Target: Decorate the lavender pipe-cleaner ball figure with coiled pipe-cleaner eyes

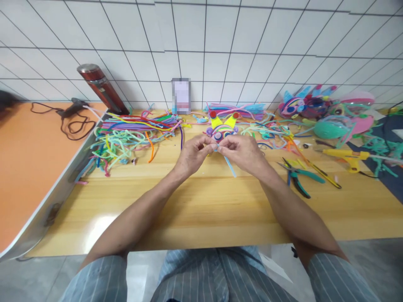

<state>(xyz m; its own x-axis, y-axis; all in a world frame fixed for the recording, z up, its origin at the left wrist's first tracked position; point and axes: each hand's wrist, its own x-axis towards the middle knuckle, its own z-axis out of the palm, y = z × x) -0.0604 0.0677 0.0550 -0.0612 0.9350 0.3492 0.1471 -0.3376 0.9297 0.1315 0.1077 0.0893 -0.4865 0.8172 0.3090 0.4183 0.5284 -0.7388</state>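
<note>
Both hands meet over the middle of the wooden table [201, 209]. My left hand [192, 154] and my right hand [241, 152] each pinch a light blue pipe cleaner [231, 166], whose free end slants down to the right under my right hand. Just behind the fingers lies a small pipe-cleaner figure [222, 126] with two yellow pointed ears tipped in red and a purple, multicoloured round face. The part of the pipe cleaner between the fingertips is hidden.
A heap of coloured pipe cleaners [132, 136] lies at the left. Pliers with teal handles [300, 178] and a yellow glue gun [349, 157] lie at the right. Finished colourful figures [317, 111] stand at the back right. A red flask [100, 88] leans on the tiled wall; a black cable [74, 121] lies on the orange table.
</note>
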